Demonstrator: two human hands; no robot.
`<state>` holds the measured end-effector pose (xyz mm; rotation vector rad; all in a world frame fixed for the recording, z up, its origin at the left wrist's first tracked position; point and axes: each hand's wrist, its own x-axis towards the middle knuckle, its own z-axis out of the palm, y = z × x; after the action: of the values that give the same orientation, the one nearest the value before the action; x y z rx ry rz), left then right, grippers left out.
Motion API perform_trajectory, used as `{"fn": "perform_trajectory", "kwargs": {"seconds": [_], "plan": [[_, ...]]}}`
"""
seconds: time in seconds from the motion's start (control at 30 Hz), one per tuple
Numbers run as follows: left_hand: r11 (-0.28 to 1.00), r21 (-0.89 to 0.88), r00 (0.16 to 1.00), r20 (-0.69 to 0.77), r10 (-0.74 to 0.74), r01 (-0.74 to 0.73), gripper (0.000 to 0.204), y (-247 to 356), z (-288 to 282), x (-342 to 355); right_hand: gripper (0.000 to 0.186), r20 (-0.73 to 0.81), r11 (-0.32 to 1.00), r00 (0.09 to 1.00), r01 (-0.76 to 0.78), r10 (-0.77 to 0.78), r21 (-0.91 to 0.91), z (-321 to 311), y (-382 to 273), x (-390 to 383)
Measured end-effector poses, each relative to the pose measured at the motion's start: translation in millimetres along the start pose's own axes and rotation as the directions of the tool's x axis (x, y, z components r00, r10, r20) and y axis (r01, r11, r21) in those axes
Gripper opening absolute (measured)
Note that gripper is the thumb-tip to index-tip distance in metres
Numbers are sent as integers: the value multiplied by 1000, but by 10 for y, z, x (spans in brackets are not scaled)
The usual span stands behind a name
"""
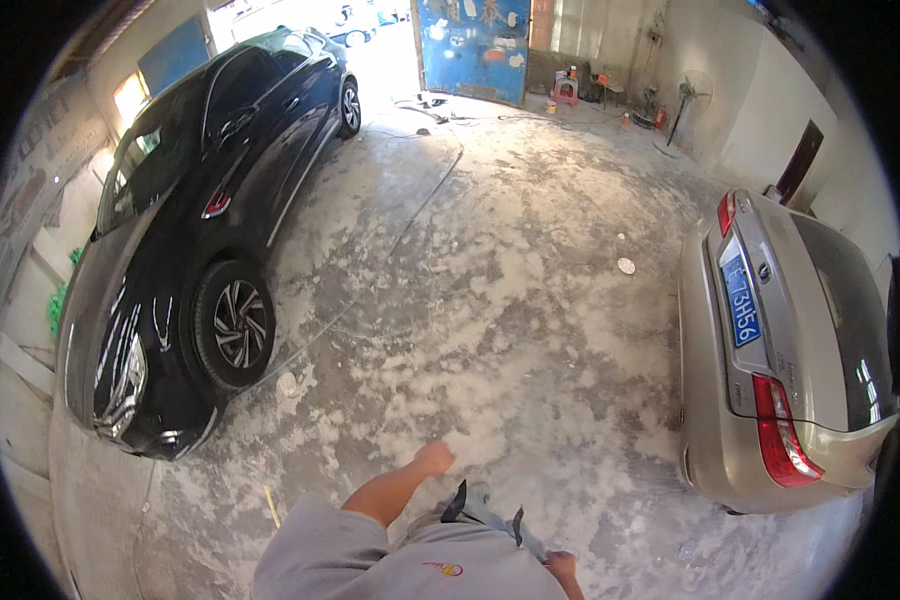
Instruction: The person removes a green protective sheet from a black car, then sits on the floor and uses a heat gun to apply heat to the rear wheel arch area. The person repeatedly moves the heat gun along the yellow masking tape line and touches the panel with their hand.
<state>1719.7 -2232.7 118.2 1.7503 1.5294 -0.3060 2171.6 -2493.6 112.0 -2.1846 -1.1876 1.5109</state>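
Observation:
My left hand (434, 458) is held out in front of my body, over the bare floor. It looks loosely curled, and nothing shows in it. Low at my right side hangs my right hand (562, 563), small in the picture. Its fingers are too unclear to read, and I make out no object there. Between the hands, below my grey shirt (420, 565), is grey-green cloth (485, 508) with two dark strap-like pieces. Neither hand touches a car.
A black car (185, 215) stands at the left, a beige car (820, 330) at the right. A hose or cable (435, 195) crosses the stained concrete floor (490, 300). Farther back are a blue door (470, 50), a red stool (565, 88) and a standing fan (685, 95).

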Motion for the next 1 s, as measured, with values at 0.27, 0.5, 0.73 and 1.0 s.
{"fn": "perform_trajectory", "kwargs": {"seconds": [0.27, 0.5, 0.73, 1.0], "plan": [[954, -300, 998, -54, -29, 12, 42, 1582, -1642, 1378, 17, -31, 789, 893, -381, 450, 482, -1013, -356, 1744], [968, -46, 969, -13, -246, 246, 43, 1469, -1419, 2135, 28, 45, 938, 939, -339, 342, -67, -2258, -306, 3679], [760, -383, 830, 34, -556, 525, 43, 1461, -1540, 2672, 23, 6, 943, 981, -183, 192, -278, -4303, -2692, 5818], [768, -441, 865, 39, -501, 465, 51, 2034, -2546, 4489, 23, -134, 993, 990, 58, -45, 101, -5119, -5455, 7230]]}}
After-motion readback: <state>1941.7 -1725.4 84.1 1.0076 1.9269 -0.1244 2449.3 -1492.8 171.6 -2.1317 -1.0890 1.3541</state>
